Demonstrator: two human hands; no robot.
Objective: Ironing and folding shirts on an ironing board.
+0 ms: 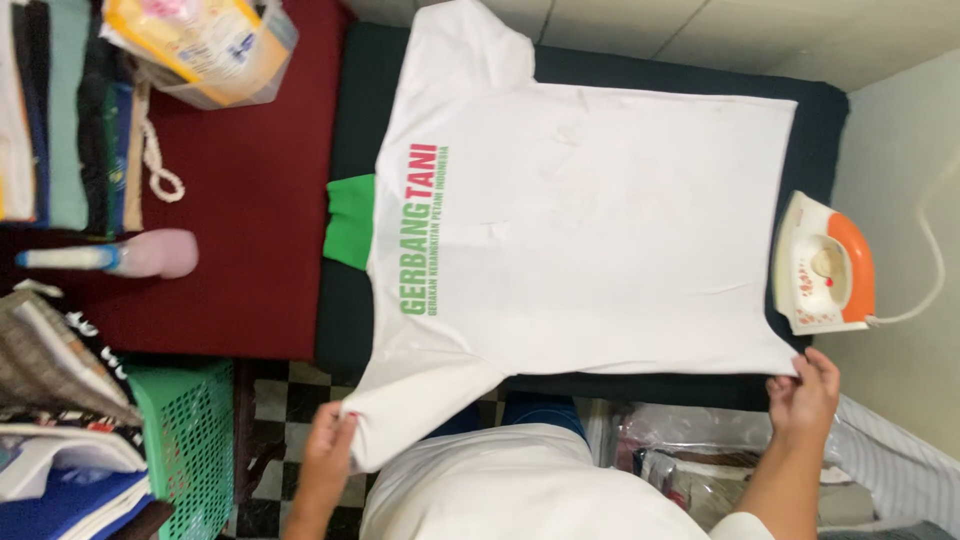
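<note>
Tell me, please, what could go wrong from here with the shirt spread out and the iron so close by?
1. The iron stands right at the shirt hem, close to the right hand; a tug on the corner might knock it over or bring the hand against it.
2. Its cord trails off the pad edge and could snag.
3. The left hand holds a sleeve off the pad, so pulling may crease the cloth.

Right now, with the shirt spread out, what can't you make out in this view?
- Front of the white shirt: face down on the dark pad.
- Left hand fingertips: tucked under the sleeve.
- Green collar: mostly hidden under the shirt.
- Iron cord: runs off the right edge.
- Folded stacks: cut off by the left edge.
- Right hand: its grip on the hem is too small to tell.
</note>
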